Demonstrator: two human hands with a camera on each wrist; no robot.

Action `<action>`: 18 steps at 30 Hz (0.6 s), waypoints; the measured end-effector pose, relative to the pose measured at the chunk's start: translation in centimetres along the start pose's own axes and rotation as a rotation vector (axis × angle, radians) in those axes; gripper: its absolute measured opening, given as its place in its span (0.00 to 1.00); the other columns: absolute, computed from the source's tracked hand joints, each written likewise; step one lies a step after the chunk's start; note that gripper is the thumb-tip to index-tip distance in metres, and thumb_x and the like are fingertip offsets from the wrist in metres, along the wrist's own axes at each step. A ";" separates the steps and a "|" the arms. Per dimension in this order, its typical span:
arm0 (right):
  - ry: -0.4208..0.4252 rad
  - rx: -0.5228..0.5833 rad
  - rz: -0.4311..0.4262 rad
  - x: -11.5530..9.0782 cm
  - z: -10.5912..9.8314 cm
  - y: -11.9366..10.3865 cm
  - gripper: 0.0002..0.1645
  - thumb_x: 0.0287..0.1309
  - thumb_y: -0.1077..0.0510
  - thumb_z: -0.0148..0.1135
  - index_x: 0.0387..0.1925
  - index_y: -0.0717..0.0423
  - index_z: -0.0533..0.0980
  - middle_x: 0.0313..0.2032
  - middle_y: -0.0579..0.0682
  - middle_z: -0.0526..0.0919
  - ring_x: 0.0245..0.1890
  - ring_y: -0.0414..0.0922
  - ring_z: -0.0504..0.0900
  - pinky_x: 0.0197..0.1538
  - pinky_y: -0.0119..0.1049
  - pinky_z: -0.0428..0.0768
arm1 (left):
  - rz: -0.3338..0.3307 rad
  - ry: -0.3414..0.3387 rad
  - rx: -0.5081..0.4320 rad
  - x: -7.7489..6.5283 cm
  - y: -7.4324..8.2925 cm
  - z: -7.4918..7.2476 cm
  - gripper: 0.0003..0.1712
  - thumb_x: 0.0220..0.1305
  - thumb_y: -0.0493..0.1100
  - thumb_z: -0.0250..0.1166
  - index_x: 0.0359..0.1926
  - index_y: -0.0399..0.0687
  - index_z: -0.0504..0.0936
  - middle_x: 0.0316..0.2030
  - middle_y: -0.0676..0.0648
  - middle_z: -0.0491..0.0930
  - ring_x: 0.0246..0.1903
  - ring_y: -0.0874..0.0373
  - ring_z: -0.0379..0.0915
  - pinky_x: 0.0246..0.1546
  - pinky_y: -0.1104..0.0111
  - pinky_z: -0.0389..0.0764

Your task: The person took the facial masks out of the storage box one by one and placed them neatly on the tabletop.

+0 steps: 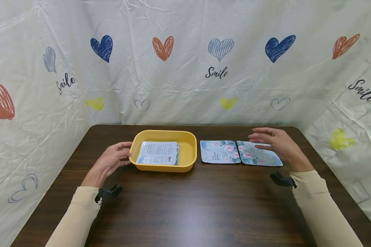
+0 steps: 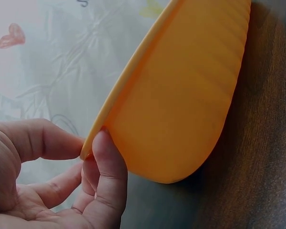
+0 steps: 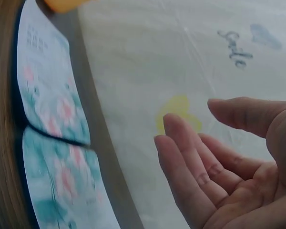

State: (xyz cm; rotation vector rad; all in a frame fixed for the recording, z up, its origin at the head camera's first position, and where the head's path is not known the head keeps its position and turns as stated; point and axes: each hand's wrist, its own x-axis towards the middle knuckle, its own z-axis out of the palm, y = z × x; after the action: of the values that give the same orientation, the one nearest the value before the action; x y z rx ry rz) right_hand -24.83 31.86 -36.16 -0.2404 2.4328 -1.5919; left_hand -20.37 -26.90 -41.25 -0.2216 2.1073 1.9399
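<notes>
A yellow plastic basket (image 1: 188,147) stands on the table left of centre, with light blue flat packets (image 1: 157,152) lying in it, the top one printed side up. My left hand (image 1: 115,158) pinches the basket's left rim between thumb and fingers, as the left wrist view (image 2: 102,176) also shows. To the right of the basket lie two blue floral packets side by side, a left packet (image 1: 219,151) and a right packet (image 1: 259,156). Over the right packet hovers my right hand (image 1: 273,142), fingers loosely bent and apart, holding nothing.
The dark wooden table (image 1: 185,206) has its far edge close to a white curtain (image 1: 185,79) printed with hearts and words. Black bands (image 1: 108,192) with mounts sit on both wrists.
</notes>
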 end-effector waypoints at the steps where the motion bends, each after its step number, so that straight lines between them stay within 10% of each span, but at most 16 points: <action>1: -0.008 0.009 -0.007 0.1 0.3 -0.2 0.38 0.74 0.45 0.53 0.73 0.66 0.61 0.58 0.52 0.83 0.51 0.36 0.85 0.52 0.35 0.84 | 0.000 0.001 0.000 0.0 0.0 0.0 0.34 0.73 0.35 0.57 0.76 0.40 0.59 0.65 0.31 0.67 0.47 0.47 0.79 0.45 0.68 0.85; 6: -0.047 0.059 -0.023 0.5 2.0 -1.5 0.39 0.73 0.44 0.55 0.73 0.64 0.61 0.64 0.63 0.77 0.54 0.40 0.84 0.54 0.35 0.83 | -0.004 -0.001 -0.003 0.0 0.0 0.0 0.34 0.73 0.35 0.56 0.76 0.40 0.59 0.66 0.30 0.67 0.47 0.47 0.79 0.45 0.68 0.85; 18: -0.112 0.144 -0.049 2.0 5.4 -3.1 0.36 0.71 0.46 0.59 0.72 0.60 0.64 0.60 0.57 0.81 0.60 0.50 0.82 0.57 0.38 0.82 | -0.007 0.000 -0.003 0.1 0.0 -0.1 0.34 0.72 0.34 0.56 0.76 0.40 0.59 0.65 0.31 0.68 0.43 0.51 0.80 0.47 0.66 0.85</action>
State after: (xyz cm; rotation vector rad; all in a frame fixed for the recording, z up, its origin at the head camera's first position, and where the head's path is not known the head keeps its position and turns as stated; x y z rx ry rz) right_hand -25.26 25.39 -35.63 -0.3563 2.2340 -1.7161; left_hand -20.46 -26.96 -41.24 -0.2293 2.1006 1.9397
